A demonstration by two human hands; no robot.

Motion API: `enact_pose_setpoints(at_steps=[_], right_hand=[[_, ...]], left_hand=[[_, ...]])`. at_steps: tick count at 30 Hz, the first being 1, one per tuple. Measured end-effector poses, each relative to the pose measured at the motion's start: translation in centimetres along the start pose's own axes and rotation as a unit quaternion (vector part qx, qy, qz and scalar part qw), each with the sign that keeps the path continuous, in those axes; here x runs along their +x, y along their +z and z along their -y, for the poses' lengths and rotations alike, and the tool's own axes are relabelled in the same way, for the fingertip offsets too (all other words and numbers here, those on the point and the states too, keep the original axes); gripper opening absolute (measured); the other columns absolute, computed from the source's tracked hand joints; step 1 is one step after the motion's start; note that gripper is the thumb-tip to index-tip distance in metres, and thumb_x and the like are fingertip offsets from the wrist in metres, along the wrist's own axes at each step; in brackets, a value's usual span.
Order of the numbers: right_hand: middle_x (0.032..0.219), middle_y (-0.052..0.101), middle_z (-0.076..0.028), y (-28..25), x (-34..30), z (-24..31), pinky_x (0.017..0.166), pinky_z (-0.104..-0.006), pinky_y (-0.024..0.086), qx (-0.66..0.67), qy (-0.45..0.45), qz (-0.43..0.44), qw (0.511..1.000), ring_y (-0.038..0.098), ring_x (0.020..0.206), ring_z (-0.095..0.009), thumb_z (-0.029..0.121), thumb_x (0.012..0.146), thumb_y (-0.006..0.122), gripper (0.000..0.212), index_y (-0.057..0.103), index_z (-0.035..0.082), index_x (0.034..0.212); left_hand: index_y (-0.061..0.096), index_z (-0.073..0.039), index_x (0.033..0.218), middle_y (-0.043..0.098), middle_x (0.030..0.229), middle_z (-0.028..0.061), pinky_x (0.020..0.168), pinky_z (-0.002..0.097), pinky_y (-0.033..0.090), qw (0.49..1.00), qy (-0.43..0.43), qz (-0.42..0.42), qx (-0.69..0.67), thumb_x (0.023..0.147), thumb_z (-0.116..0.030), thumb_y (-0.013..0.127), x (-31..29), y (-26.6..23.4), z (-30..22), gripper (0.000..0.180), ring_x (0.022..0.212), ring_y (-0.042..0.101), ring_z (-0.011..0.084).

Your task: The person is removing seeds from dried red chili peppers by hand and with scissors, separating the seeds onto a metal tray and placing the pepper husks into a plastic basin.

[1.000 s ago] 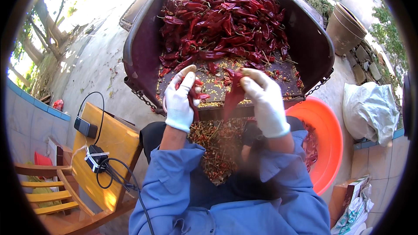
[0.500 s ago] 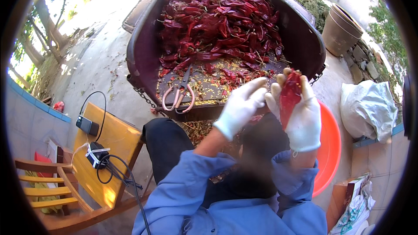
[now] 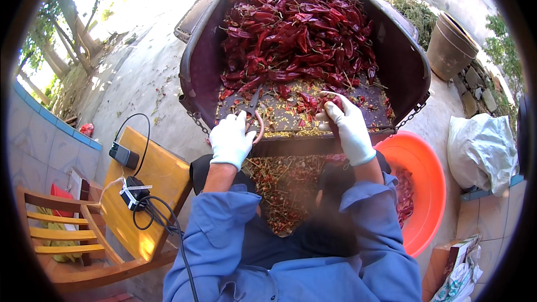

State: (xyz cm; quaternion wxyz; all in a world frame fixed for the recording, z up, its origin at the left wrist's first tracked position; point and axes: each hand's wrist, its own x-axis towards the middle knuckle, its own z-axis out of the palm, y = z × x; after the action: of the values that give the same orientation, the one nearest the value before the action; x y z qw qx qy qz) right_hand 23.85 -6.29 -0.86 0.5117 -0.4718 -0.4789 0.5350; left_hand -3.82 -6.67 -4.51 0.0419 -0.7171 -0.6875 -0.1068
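My left hand (image 3: 231, 141), in a white glove, is closed over the handles of a pair of scissors (image 3: 258, 126). One pinkish handle loop and part of the dark blades show; the hand covers the rest. The scissors lie on the cart bed's front edge. My right hand (image 3: 352, 131), gloved too, is closed around a dried red chili pepper (image 3: 334, 127), held just above the bed, partly hidden by the fingers. Yellow seeds (image 3: 285, 120) and torn red bits litter the bed in front of a large heap of red chili peppers (image 3: 296, 28).
An orange basin (image 3: 432, 190) with red pieces inside stands at my right. Beyond it are a white sack (image 3: 478, 151) and a brown bucket (image 3: 452, 47). To my left, a yellow wooden chair (image 3: 162, 170) carries black adapters and a cable (image 3: 168, 221). Stems cover the ground between my legs.
My left hand has left the chili pepper and come down leftward onto the scissors. The right hand, still with the pepper, has moved left over the cart bed. The view has shifted slightly.
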Motion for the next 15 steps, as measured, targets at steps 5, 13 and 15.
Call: enact_pose_setpoints(at_steps=[5,13,15], right_hand=[[0.095,0.067,-0.006,0.5,-1.3,1.3,0.063,-0.0239,0.054,-0.057,-0.006,0.046,0.997,0.066,0.078,-0.01,0.017,0.1,0.058,0.025,0.061,-0.001,0.118],[0.101,0.066,-0.007,0.2,-1.6,0.8,0.06,-0.0223,0.054,-0.037,-0.001,0.022,0.999,0.07,0.081,-0.013,0.012,0.098,0.06,0.035,0.056,-0.002,0.13],[0.102,0.067,-0.007,0.5,-1.8,0.8,0.06,-0.0222,0.054,-0.037,-0.001,0.039,0.999,0.07,0.081,-0.013,0.012,0.098,0.06,0.035,0.056,-0.002,0.13]], left_hand=[[0.059,-0.016,0.134,0.064,0.112,0.0088,0.081,0.0406,0.055,0.998,-0.046,0.046,-0.018,0.077,-0.038,0.077,-1.4,-1.1,-0.2,0.063,0.099,0.067,0.0278],[0.053,0.003,0.139,0.066,0.102,0.0026,0.075,0.0261,0.053,0.835,-0.094,0.047,-0.541,0.076,-0.005,0.078,-2.9,-0.5,0.8,0.069,0.084,0.063,0.0127],[0.046,0.001,0.146,0.063,0.113,0.0078,0.076,0.0262,0.053,0.726,-0.06,0.061,-0.682,0.074,-0.005,0.078,-4.0,-1.5,0.1,0.079,0.089,0.063,0.0132]])
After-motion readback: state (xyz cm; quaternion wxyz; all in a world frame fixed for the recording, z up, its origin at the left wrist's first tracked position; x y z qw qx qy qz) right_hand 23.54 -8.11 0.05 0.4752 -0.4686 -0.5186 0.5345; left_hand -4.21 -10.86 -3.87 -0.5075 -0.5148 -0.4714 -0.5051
